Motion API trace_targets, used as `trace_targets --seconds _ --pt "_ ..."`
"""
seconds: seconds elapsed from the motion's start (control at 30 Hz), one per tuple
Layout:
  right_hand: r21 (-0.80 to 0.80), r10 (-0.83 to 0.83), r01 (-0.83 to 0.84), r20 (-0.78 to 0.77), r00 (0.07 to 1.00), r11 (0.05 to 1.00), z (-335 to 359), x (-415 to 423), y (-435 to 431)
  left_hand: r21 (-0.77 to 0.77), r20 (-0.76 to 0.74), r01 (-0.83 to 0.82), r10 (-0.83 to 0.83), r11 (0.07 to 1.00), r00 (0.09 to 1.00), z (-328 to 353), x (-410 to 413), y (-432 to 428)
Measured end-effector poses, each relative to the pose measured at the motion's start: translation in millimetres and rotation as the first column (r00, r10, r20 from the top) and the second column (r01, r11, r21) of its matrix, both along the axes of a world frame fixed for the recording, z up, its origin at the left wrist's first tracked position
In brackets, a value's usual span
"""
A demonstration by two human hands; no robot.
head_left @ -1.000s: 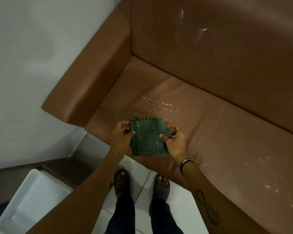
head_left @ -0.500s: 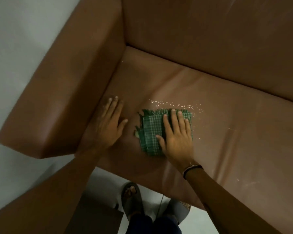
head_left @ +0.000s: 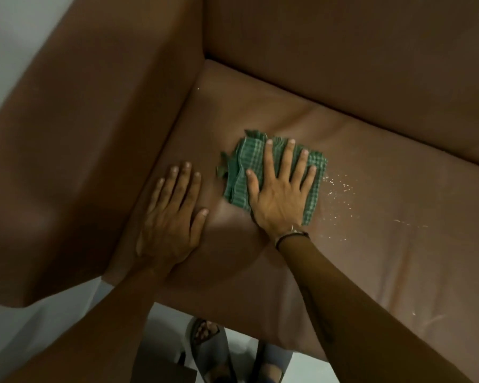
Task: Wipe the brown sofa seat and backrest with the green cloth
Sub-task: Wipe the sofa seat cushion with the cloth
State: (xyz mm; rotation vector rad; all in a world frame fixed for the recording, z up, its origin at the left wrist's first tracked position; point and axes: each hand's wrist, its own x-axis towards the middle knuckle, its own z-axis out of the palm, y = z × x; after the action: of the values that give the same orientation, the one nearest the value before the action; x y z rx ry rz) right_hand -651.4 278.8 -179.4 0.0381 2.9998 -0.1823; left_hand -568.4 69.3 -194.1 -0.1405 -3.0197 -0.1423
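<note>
The green checked cloth [head_left: 238, 172] lies folded on the brown sofa seat [head_left: 385, 244], near its left end. My right hand [head_left: 280, 189] presses flat on the cloth with the fingers spread, covering most of it. My left hand [head_left: 172, 217] rests flat on the bare seat just left of the cloth, beside the armrest [head_left: 94, 139], holding nothing. The backrest [head_left: 357, 59] rises behind the seat. Small shiny specks [head_left: 340, 194] dot the seat to the right of the cloth.
A white wall [head_left: 9, 37] stands left of the armrest. My feet in sandals [head_left: 205, 346] stand on the pale floor [head_left: 39, 327] below the seat's front edge. The seat stretches away to the right.
Both hands held the cloth up a second ago; it then went down on the seat under my right hand. Since then that hand has pushed it further back and to the right, over the specks.
</note>
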Motion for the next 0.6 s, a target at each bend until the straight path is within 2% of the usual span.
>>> trace_targets --seconds 0.13,0.3,0.43,0.6 --pt "0.016 0.089 -0.088 -0.014 0.996 0.996 -8 -14 -3 -0.001 -0.023 0.0 0.0 1.0 1.0 -3 -3 0" --pt "0.02 0.2 -0.2 0.0 0.98 0.98 -6 42 20 -0.013 -0.016 -0.052 0.051 0.999 0.999 -1 1 1" --pt "0.027 0.162 -0.162 0.033 0.986 0.986 -2 47 23 -0.006 -0.023 -0.066 0.065 0.998 0.998 -1 0 2" --pt "0.007 0.007 -0.007 -0.025 1.0 1.0 -7 -8 -4 0.004 -0.012 -0.06 0.06 0.998 0.998 -7 -2 1"
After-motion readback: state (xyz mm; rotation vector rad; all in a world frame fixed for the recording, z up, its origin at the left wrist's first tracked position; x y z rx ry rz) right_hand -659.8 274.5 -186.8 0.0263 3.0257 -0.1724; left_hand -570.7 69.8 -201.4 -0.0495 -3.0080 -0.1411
